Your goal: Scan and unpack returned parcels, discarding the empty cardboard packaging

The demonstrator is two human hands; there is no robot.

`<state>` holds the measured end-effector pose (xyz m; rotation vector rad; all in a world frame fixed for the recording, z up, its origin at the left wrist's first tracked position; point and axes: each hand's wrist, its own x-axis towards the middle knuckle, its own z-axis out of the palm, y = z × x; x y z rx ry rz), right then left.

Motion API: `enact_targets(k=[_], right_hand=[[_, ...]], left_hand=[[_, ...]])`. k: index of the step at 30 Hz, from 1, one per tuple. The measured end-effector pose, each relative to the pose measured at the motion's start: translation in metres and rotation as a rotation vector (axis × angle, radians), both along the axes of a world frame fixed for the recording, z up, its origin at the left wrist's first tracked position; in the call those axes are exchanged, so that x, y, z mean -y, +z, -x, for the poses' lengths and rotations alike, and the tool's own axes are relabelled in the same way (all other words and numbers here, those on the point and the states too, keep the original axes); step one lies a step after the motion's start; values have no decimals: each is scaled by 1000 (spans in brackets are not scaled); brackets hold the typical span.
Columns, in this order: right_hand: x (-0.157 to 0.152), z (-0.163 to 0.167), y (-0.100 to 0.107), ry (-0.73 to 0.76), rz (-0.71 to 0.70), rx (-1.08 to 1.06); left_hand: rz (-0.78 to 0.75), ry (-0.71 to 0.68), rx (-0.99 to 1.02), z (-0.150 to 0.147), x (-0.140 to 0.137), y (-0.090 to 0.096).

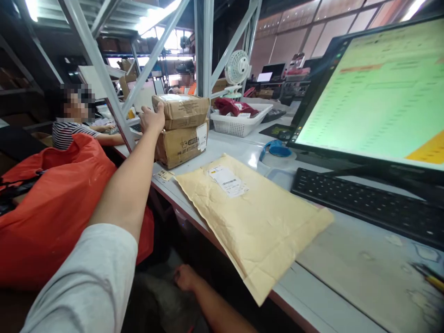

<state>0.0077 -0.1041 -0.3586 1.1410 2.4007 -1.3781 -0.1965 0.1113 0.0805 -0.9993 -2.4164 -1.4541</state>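
My left hand (pixel 152 119) reaches far forward and grips the left end of the upper cardboard box (pixel 185 112), thumb against its near corner. That box sits on a larger cardboard box (pixel 182 145) with a white label on its side. In front of the stack a yellow padded envelope (pixel 256 222) lies flat with its label up, one corner overhanging the table edge. Below the tabletop my right hand (pixel 186 277) is low in the shade near my lap, fingers curled, with nothing visible in it.
A monitor (pixel 378 97) and black keyboard (pixel 367 203) stand right, a blue tape roll (pixel 279 150) beside them. Behind are a white basket (pixel 239 121) and a fan (pixel 237 67). A red-orange bag (pixel 69 199) fills the left. A person in stripes (pixel 71 125) sits beyond the metal frame (pixel 156 55).
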Motion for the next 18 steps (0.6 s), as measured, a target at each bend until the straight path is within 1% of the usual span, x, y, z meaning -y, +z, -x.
enact_targets(k=[3,5,8,9,10,12,14,18], right_hand=[[1,4,-8,5,34,31],[2,7,-14,3,52,32],[2,11,-22,-2,80,47],[2,12,-24,-1,90,59],[2,12,-26,-1,97,73],[2,12,-27,-6,101,94],[1,11,-26,-18,95,104],[0,9,-25,-30,91,118]], left_hand=[[-11,-18,-108,-2,9,-9],[-5,-71,-235,-7,17,-15],[-50,-277,-615,-22,22,-22],[-55,-358,-699,-27,20,-24],[-44,-436,-734,-30,18,-26],[-5,-539,-689,-34,8,-27],[3,-551,-637,-31,-5,-27],[-3,-384,-606,-20,-24,-21]])
